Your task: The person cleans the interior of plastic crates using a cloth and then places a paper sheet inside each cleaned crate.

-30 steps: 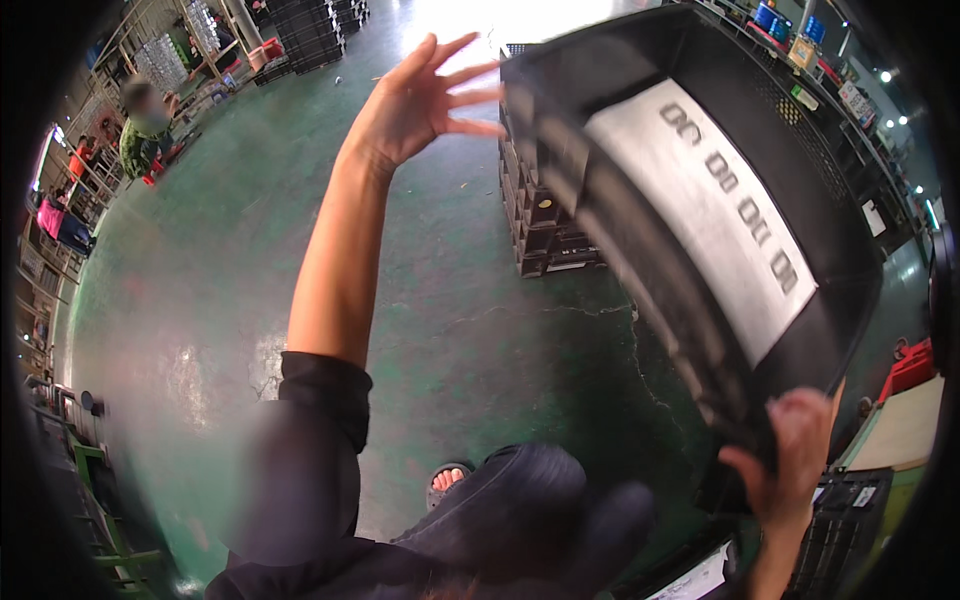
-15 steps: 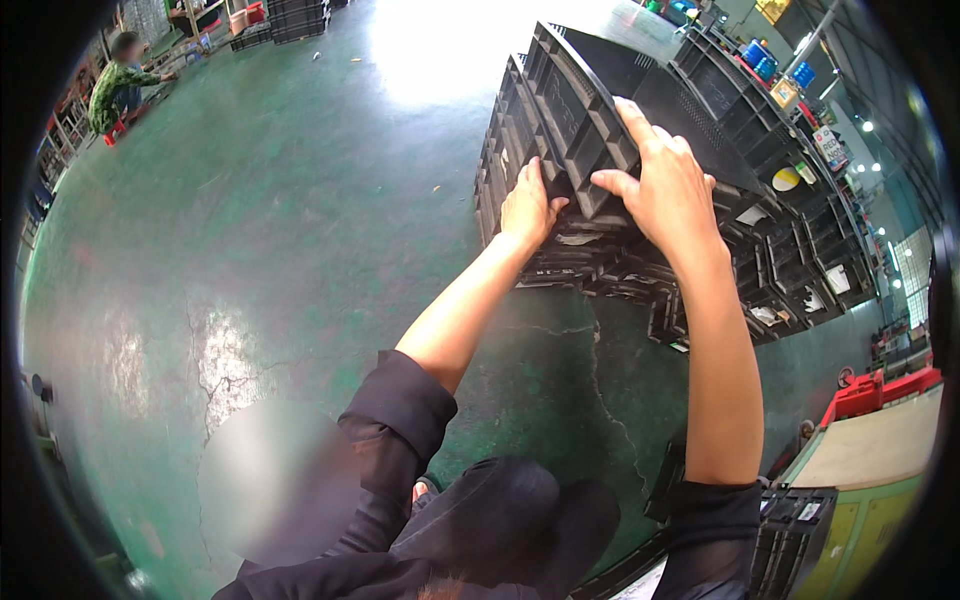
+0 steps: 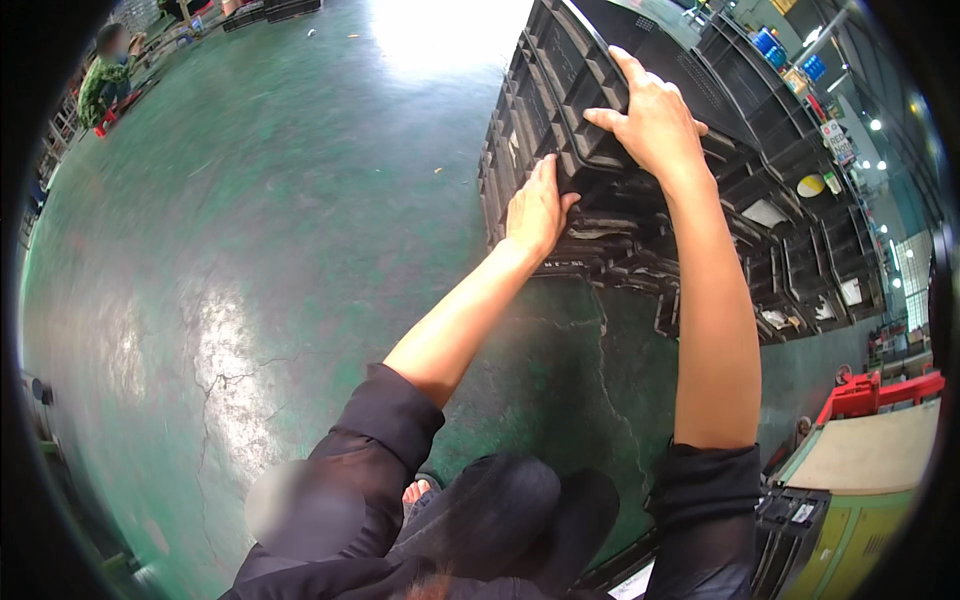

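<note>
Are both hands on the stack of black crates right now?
Yes, the left hand presses the stack of black crates at its side while the right hand grips its top rim.

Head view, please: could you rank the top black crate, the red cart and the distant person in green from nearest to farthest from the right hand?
1. Top black crate: under the right hand.
2. Red cart: lower right.
3. Person in green: far upper left.

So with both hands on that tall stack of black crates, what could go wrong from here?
The stack of black crates is tall, so a push might tip it. The right hand grips a rim edge and the left hand presses the ribbed side, so fingers could get pinched. A sandalled foot sits below, exposed if a crate drops.
</note>
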`<state>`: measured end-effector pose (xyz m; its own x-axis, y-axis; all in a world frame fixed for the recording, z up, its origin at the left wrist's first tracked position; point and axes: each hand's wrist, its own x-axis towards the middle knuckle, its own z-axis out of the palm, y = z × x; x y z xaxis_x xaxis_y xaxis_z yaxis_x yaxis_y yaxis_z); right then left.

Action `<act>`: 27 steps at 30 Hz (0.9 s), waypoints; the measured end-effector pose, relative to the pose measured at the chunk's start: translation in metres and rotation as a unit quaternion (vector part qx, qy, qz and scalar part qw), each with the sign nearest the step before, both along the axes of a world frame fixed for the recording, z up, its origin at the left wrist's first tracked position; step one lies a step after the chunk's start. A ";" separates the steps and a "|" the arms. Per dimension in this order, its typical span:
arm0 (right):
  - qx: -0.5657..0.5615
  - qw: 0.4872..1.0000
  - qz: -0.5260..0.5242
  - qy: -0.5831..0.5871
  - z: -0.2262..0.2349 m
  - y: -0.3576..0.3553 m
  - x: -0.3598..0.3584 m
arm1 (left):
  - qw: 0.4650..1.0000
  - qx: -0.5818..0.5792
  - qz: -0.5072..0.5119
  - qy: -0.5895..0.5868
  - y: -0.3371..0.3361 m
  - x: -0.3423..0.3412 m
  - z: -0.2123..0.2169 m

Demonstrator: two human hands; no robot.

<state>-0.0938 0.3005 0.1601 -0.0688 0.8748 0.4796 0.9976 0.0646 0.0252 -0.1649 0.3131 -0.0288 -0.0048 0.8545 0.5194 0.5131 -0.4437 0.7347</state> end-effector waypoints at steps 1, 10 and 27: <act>0.014 1.000 0.022 0.013 -0.003 0.003 0.002 | 0.999 0.030 0.010 0.003 0.000 0.001 0.000; 0.131 0.987 0.072 0.052 -0.061 -0.046 0.018 | 0.997 -0.022 -0.079 0.012 0.010 -0.001 -0.020; -0.301 0.787 -0.494 0.215 -0.364 -0.536 0.329 | 0.898 -0.319 -0.192 0.234 -0.257 -0.113 -0.217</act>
<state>0.2355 -0.2355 -0.2039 0.8427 0.4772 -0.2494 0.4766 -0.8766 -0.0668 -0.2776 0.0558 -0.2462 0.4457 0.8709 -0.2073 0.7307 -0.2201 0.6463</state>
